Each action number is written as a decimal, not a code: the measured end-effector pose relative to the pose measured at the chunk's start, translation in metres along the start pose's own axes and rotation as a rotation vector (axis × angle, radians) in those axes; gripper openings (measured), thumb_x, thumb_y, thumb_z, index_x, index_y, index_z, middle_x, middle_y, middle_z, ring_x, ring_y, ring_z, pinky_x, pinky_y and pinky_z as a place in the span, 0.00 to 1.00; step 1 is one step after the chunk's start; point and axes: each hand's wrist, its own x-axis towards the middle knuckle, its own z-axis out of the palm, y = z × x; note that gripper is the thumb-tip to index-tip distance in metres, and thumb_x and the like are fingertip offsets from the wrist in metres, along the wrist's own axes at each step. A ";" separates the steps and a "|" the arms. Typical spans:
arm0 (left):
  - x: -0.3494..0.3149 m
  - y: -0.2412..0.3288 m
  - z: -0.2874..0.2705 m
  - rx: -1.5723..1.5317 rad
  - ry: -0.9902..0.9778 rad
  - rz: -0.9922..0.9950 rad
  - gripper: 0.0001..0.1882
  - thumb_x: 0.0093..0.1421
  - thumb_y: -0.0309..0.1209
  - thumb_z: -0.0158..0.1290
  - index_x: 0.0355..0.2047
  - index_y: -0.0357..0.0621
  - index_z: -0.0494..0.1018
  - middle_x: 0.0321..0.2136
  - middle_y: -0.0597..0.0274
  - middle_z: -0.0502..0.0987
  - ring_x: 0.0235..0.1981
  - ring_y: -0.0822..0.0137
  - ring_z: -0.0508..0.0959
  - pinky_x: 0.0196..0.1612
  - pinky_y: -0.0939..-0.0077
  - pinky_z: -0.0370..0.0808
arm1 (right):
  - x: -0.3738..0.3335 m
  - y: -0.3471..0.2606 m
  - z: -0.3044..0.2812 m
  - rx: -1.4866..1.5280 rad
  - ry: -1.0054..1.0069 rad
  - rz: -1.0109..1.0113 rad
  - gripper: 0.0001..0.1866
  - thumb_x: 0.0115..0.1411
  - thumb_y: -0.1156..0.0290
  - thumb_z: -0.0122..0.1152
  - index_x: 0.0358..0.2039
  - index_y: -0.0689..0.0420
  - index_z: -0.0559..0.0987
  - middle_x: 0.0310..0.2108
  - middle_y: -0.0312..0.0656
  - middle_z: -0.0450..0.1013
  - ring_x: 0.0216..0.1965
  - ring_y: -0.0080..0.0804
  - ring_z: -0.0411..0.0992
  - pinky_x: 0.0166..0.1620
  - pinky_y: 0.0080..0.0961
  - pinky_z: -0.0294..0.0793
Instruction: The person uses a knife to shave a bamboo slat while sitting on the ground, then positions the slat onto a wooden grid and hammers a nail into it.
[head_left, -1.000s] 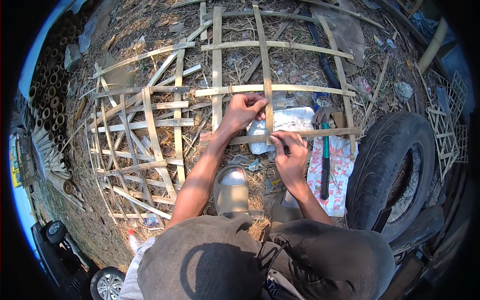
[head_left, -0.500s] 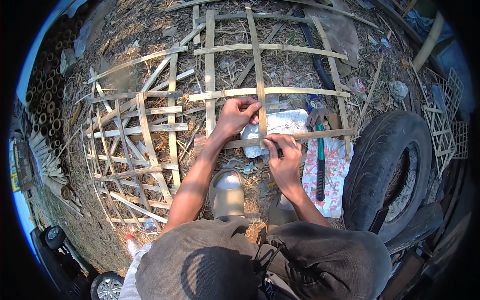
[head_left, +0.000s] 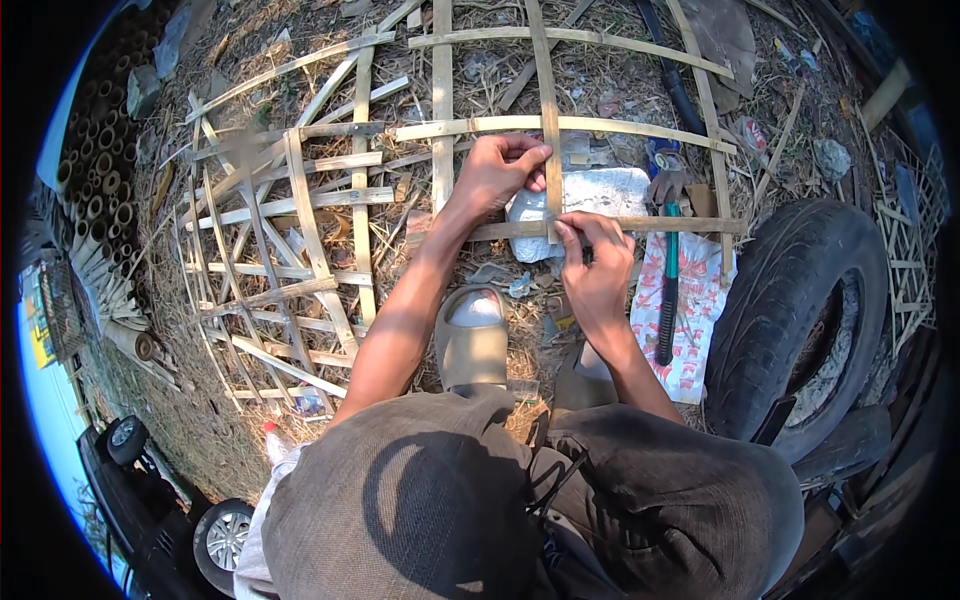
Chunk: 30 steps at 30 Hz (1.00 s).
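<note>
A lattice of flat bamboo slats lies before me, its lengthwise slat (head_left: 551,110) crossing several others. My left hand (head_left: 503,172) is closed at the left edge of this slat, thumb and forefinger pinched. Whatever they pinch is too small or hidden to name. Close by on the right, my right hand (head_left: 600,255) grips the slat's near end, where it meets the nearest cross slat (head_left: 670,224). A whitish block (head_left: 610,190) lies beneath that joint. The hammer (head_left: 668,290), with a green and black handle, rests right of my right hand.
Another bamboo lattice (head_left: 300,200) spreads at the left. On the right, a black tyre (head_left: 790,300) lies beside a red-and-white printed sheet (head_left: 700,340). My sandalled foot (head_left: 474,340) is below the lattice. Stacked bamboo tubes (head_left: 95,190) stand far left, above a dark vehicle (head_left: 130,500).
The view has shifted, so the lattice, both hands and the ground appear higher and further right. Both hands keep the same places on the slats.
</note>
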 end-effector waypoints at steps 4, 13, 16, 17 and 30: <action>-0.004 -0.005 -0.001 -0.039 0.059 0.023 0.14 0.65 0.32 0.61 0.43 0.31 0.79 0.27 0.61 0.82 0.26 0.77 0.79 0.31 0.83 0.78 | -0.001 0.001 0.003 -0.011 -0.015 0.017 0.05 0.59 0.73 0.65 0.37 0.55 0.83 0.35 0.40 0.79 0.40 0.40 0.76 0.46 0.36 0.64; -0.053 0.013 -0.001 0.493 0.054 0.561 0.12 0.61 0.31 0.63 0.44 0.40 0.83 0.38 0.61 0.82 0.38 0.72 0.79 0.39 0.76 0.74 | -0.001 0.006 0.005 0.003 -0.009 -0.023 0.06 0.59 0.73 0.65 0.37 0.56 0.82 0.35 0.42 0.79 0.41 0.42 0.75 0.45 0.36 0.64; -0.059 0.008 0.002 0.481 -0.086 0.578 0.12 0.61 0.29 0.63 0.45 0.41 0.83 0.38 0.60 0.83 0.38 0.69 0.80 0.40 0.75 0.76 | -0.002 0.008 0.005 0.002 0.006 -0.035 0.07 0.59 0.73 0.66 0.38 0.57 0.82 0.36 0.42 0.79 0.41 0.43 0.75 0.46 0.37 0.65; -0.060 0.005 0.002 0.518 -0.117 0.603 0.12 0.60 0.29 0.64 0.44 0.41 0.84 0.38 0.59 0.83 0.38 0.68 0.81 0.41 0.74 0.76 | -0.002 0.008 0.004 -0.020 0.019 -0.046 0.07 0.59 0.73 0.66 0.38 0.58 0.82 0.36 0.43 0.79 0.41 0.43 0.75 0.46 0.37 0.65; -0.063 -0.009 0.011 0.611 -0.067 0.641 0.08 0.59 0.27 0.64 0.38 0.39 0.83 0.35 0.57 0.83 0.36 0.63 0.83 0.40 0.71 0.79 | -0.004 0.015 0.008 0.123 0.045 -0.004 0.06 0.57 0.73 0.68 0.36 0.58 0.84 0.35 0.43 0.79 0.40 0.44 0.75 0.45 0.38 0.69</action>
